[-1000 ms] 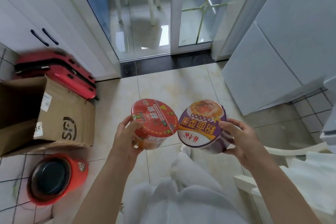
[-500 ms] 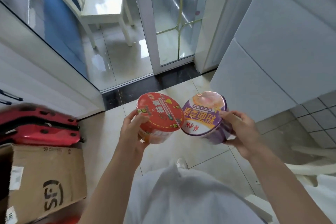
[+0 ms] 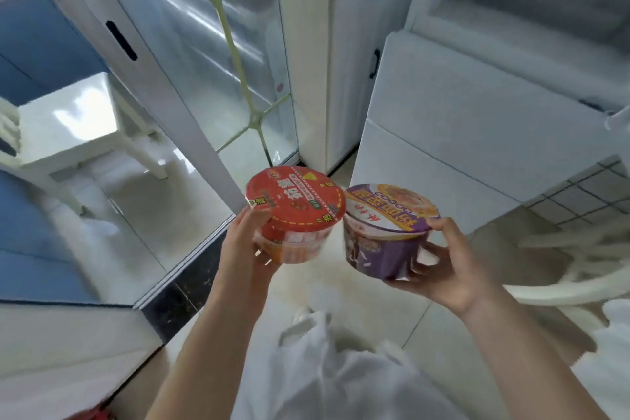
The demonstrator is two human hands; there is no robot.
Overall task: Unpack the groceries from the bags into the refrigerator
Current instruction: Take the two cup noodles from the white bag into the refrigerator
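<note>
My left hand [image 3: 243, 249] grips a red instant-noodle bowl [image 3: 296, 208] by its side, thumb on the rim of the lid. A purple instant-noodle bowl [image 3: 388, 232] is held by my right hand [image 3: 439, 269], fingers under its base and thumb on the lid's edge. The two bowls sit side by side at chest height, nearly touching. Beyond them on the right stands the white refrigerator [image 3: 460, 133], its doors closed.
A glass sliding door [image 3: 191, 54] with a white frame fills the left and centre. A white chair [image 3: 68, 133] stands behind the glass. White plastic chair parts [image 3: 559, 286] lie at the right. A tall white cabinet [image 3: 347, 54] stands between the door and the refrigerator.
The view has swung up and to the right: the cardboard box and red items have left the frame, and the refrigerator is closer. Both hands keep hold of their bowls.
</note>
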